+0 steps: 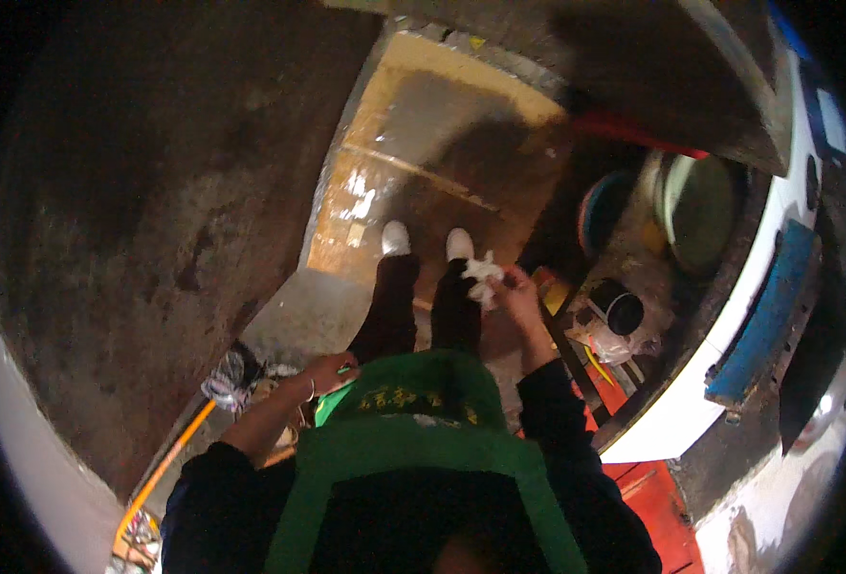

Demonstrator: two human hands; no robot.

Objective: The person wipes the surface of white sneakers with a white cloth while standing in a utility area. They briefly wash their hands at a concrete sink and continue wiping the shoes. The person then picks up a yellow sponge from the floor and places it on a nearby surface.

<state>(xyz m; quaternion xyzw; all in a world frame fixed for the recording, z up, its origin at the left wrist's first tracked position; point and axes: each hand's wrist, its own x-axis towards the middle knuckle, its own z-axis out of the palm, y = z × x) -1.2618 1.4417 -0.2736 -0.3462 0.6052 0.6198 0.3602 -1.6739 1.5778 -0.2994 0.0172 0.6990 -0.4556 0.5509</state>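
Note:
My right hand (514, 293) is held out over the right shoe and trouser leg, its fingers closed on a crumpled white tissue or cloth (483, 278). At the left side of the green apron (430, 391), my left hand (333, 374) grips the apron's edge, and a band circles that wrist. The apron bears yellow writing. White shoes (395, 238) stand on a wet, shiny brown board (365, 251).
A grey slab (308, 308) lies left of the legs. To the right are a black round container (616, 307), round tubs (699, 212), a white curved surface (717, 351) with a blue piece (763, 316), and red boards (656, 509). An orange pole (168, 463) leans at lower left.

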